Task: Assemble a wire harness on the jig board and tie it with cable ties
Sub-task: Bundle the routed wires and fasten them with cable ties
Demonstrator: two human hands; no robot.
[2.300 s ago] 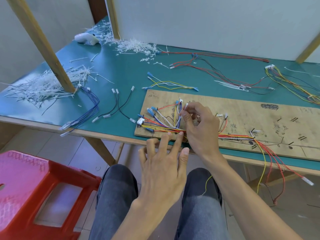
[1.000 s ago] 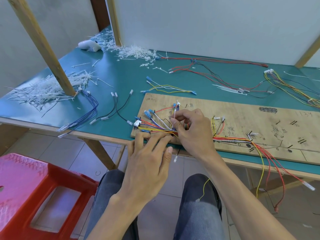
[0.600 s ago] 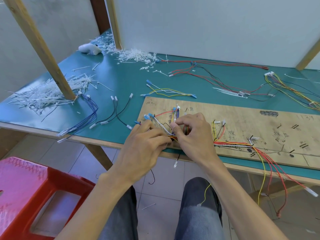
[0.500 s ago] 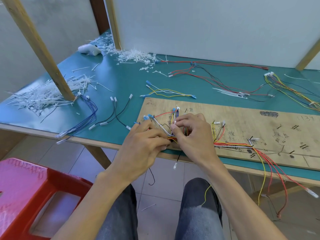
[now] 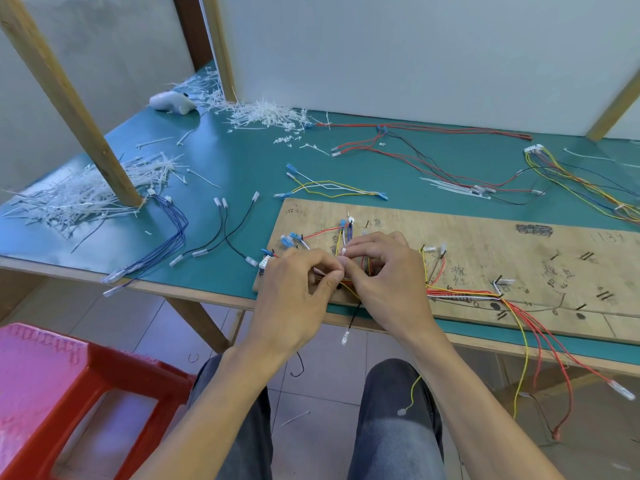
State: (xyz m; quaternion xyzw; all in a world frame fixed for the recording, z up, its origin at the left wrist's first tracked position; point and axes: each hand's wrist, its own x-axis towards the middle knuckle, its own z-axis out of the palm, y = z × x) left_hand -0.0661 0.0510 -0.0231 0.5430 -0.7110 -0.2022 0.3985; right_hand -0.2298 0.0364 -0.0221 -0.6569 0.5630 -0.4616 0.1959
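Observation:
A wooden jig board (image 5: 485, 244) lies on the green table (image 5: 242, 161). A many-coloured wire harness (image 5: 460, 294) runs along the board's near edge, with blue and white terminals fanning out at its left end (image 5: 294, 239). My left hand (image 5: 294, 303) and my right hand (image 5: 384, 271) meet over that left end, fingertips pinched together on the wire bundle. Whether a cable tie is between the fingers I cannot tell. Red and yellow wires (image 5: 540, 344) hang off the table's front edge.
Heaps of white cable ties (image 5: 79, 199) and offcuts (image 5: 266, 114) lie left and at the back. Loose wire sets: blue (image 5: 162, 244), black (image 5: 225, 233), yellow-white (image 5: 329, 188), red-black (image 5: 433, 161). A slanted wooden post (image 5: 69, 102) stands left. A red plastic stool (image 5: 62, 393) is below left.
My left hand rose from below the table edge onto the board and closed on the wire bundle beside my right hand. The right hand stayed at the left end of the harness.

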